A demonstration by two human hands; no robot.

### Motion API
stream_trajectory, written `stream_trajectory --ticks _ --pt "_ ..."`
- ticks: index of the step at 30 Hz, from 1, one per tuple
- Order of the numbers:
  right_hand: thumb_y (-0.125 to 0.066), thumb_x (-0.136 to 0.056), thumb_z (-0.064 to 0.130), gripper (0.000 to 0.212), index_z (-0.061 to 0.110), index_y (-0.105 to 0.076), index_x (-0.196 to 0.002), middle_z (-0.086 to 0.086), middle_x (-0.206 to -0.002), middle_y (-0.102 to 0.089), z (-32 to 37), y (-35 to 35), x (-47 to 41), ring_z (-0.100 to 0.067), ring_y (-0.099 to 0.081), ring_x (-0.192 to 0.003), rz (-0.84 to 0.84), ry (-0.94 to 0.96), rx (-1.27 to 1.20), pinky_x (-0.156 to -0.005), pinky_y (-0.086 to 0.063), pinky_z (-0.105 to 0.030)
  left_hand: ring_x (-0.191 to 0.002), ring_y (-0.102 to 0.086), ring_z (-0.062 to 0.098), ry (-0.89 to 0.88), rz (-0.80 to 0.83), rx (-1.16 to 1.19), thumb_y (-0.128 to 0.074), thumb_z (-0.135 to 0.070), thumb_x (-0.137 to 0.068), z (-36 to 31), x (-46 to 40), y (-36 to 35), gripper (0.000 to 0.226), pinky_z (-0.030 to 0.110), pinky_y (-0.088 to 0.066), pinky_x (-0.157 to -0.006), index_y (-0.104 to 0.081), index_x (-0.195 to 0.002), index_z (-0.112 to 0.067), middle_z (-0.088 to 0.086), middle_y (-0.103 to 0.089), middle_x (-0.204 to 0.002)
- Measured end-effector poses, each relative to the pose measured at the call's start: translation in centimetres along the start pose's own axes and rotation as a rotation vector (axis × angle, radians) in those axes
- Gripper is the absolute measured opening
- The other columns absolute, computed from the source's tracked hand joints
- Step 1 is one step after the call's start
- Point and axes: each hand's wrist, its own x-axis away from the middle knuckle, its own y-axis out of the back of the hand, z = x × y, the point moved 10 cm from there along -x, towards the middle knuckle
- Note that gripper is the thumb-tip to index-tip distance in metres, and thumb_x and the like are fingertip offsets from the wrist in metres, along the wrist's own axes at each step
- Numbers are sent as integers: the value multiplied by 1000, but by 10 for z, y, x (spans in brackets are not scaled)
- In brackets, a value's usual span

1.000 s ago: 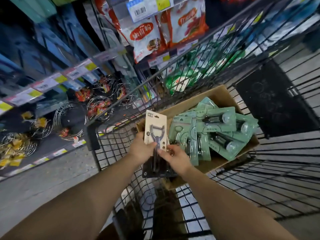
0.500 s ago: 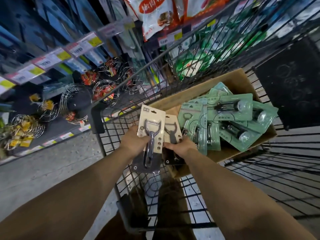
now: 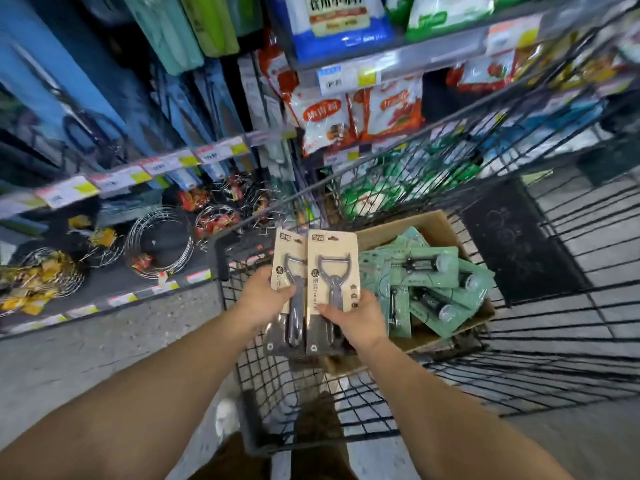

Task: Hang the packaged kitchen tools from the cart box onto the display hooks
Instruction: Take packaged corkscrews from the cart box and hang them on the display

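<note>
Two carded peelers on tan backing cards are held upright over the cart. My left hand (image 3: 264,297) grips the left peeler pack (image 3: 284,268), its thumb on the card's face. My right hand (image 3: 356,318) grips the right peeler pack (image 3: 331,268), which overlaps the left one's edge. Behind them a cardboard box (image 3: 429,225) sits in the wire cart (image 3: 311,403) and holds several green packaged tools (image 3: 426,271). The display wall (image 3: 104,109) on the left carries blue hanging packs; its hooks are too blurred to make out.
Price-tag rail (image 3: 145,171) runs along the left shelving, with wire racks (image 3: 162,244) on the low shelf below. Snack bags (image 3: 356,112) hang on shelves ahead of the cart. A black mat (image 3: 512,237) lies on the floor at right. Grey floor (image 3: 86,344) spreads left of the cart.
Both hands have lifted the two peeler packs higher and brought them side by side. The view has tilted up toward the shelves.
</note>
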Motion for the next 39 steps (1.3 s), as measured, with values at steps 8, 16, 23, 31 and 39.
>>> stream_trajectory --ticks 8,16,23,31,39 --pt "-85 -74 23 61 4 -46 -117 0 -101 -58 136 -75 92 -12 -59 -88 -33 382 134 -62 -39 -6 -106 -67 25 -187 -170 119 -74 -19 -86 -16 70 150 32 40 -52 -97 -65 -117 -14 5 -72 -112" --pt "-83 -75 32 85 1 -35 -139 -2 -120 -51 245 -303 246 -14 -48 -111 101 742 264 -87 -36 -18 -86 -63 19 -195 -474 424 -68 -23 -90 98 194 421 26 29 -47 -69 -63 -112 -10 6 -68 -101" --pt "-83 -75 33 83 4 -37 -137 -4 -128 -53 290 -525 406 -21 -53 -115 337 969 346 -89 -39 -22 -80 -62 27 -246 -750 646 -65 -12 -87 222 316 614 5 32 -49 -72 -60 -88 -13 9 -64 -80" --pt "-84 -71 41 87 8 -37 -137 -5 -125 -57 337 -664 509 -22 -56 -109 442 1174 339 -94 -47 -36 -77 -68 25 -289 -912 983 -48 1 -99 313 391 735 19 36 -56 -67 -63 -103 -12 8 -71 -92" --pt "-82 -72 45 82 10 -40 -133 0 -119 -58 406 -781 534 -20 -56 -106 473 1235 277 -88 -47 -33 -90 -70 34 -321 -1079 1025 -53 -7 -94 353 390 872 18 54 -56 -88 -66 -92 -20 14 -74 -99"
